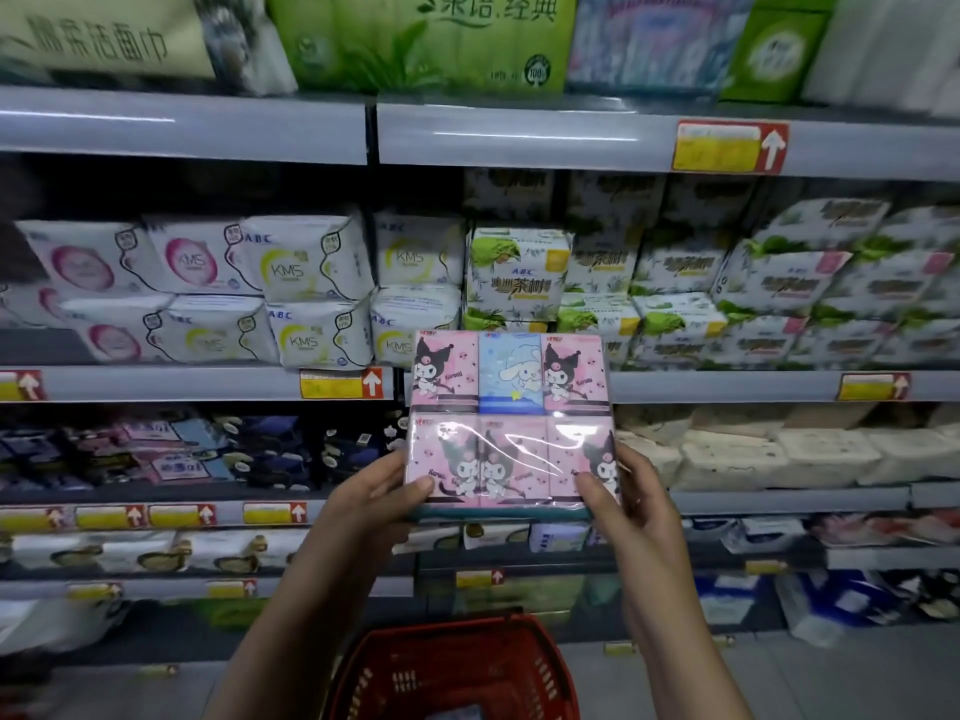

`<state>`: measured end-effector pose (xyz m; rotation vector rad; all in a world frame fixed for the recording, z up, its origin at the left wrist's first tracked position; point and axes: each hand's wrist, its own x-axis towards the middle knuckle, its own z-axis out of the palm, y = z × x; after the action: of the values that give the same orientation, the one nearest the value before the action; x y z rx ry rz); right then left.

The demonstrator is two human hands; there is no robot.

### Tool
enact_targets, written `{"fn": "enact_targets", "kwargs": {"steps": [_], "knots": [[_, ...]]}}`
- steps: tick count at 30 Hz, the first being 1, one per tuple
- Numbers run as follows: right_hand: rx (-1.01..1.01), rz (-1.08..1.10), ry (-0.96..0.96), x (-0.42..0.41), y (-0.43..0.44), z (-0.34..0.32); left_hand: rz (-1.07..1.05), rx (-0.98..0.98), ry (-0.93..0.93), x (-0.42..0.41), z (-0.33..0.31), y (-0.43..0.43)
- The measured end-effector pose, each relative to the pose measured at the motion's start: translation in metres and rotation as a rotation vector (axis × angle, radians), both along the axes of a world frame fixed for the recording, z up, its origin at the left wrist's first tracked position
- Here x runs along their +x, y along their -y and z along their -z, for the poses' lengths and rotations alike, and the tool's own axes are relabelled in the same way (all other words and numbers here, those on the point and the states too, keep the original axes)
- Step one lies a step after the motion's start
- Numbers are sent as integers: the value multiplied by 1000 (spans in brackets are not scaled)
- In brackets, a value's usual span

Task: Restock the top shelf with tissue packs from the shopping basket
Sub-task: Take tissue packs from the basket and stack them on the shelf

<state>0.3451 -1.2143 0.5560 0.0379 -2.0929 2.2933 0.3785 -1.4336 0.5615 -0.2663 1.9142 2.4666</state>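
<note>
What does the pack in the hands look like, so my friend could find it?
Find the grey store shelves, then the red basket below them. Just above it, the left hand and right hand hold a flat tissue pack. Only it has pink cartoon squares with one blue square at top middle.

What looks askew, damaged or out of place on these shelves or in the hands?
The white KMS packs lean and overlap instead of standing square, and the dark packs beneath them lie jumbled. The tissue pack, held by the left hand and right hand, looks undamaged; its wrap only shows glare.
</note>
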Motion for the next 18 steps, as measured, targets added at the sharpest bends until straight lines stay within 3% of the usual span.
{"fn": "enact_targets", "kwargs": {"steps": [9,18], "knots": [[-2,-28,-21,0,6,-14,-24,157,-29,-2,-12,-8],[118,-10,-14,5,4,-24,-70,113,1,-1,-24,-9]]}}
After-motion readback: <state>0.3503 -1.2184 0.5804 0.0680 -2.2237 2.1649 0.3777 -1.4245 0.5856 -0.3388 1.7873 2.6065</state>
